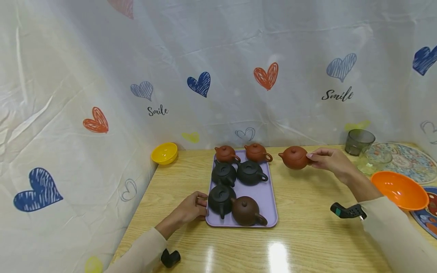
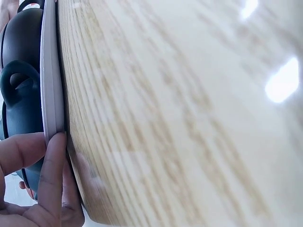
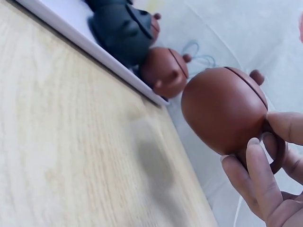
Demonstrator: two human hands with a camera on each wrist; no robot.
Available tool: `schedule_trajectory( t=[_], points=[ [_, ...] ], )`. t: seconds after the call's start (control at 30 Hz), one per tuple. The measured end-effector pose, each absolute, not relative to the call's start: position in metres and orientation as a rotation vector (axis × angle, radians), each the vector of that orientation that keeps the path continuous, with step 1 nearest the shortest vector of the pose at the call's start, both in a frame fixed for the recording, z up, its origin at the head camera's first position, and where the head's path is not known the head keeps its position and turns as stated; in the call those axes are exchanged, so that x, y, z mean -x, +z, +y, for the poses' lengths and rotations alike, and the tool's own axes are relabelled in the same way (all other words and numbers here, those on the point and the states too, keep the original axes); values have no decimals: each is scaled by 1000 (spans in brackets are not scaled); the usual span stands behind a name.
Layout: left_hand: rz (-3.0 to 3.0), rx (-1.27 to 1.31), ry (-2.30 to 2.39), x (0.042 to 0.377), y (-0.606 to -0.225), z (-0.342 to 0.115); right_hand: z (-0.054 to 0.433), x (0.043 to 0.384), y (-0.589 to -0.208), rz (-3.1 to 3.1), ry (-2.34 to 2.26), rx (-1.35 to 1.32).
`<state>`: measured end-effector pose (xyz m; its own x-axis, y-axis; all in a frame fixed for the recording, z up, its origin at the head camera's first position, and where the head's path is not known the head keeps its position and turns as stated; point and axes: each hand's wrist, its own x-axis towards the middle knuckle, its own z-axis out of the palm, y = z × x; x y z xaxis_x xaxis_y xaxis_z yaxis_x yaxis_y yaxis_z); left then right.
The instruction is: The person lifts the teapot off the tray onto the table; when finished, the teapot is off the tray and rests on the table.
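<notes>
A reddish-brown teapot (image 1: 295,157) hangs above the table to the right of the tray, its spout pointing left. My right hand (image 1: 326,161) grips it by the handle; the right wrist view shows fingers around the handle of this teapot (image 3: 225,111). At the near left corner of the lilac tray (image 1: 269,201), my left hand (image 1: 192,206) pinches the rim, with fingers on both sides of the tray wall (image 2: 52,94). On the tray stand two small red teapots (image 1: 257,152) at the back, three black teapots (image 1: 222,197) and a dark brown teapot (image 1: 245,211) at the front.
A yellow bowl (image 1: 164,153) sits at the back left. On the right are a dark glass (image 1: 359,142), a pale clear glass (image 1: 373,161), an orange bowl (image 1: 399,189) and patterned round mats (image 1: 409,159). A printed curtain (image 1: 232,57) borders the table's back and left.
</notes>
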<state>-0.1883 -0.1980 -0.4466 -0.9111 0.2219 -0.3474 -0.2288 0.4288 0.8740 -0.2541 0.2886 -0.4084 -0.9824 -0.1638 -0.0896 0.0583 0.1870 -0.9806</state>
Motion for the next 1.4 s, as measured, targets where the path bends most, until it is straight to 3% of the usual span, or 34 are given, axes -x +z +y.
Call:
schedule_trajectory(
  t=[0.6, 1.4],
  points=[
    [2271, 0, 1510, 186, -447, -198, 296, 305, -427, 2233, -1852, 35],
    [2252, 4, 1530, 191, -448, -199, 302, 328, -438, 2133, -1821, -32]
  ],
)
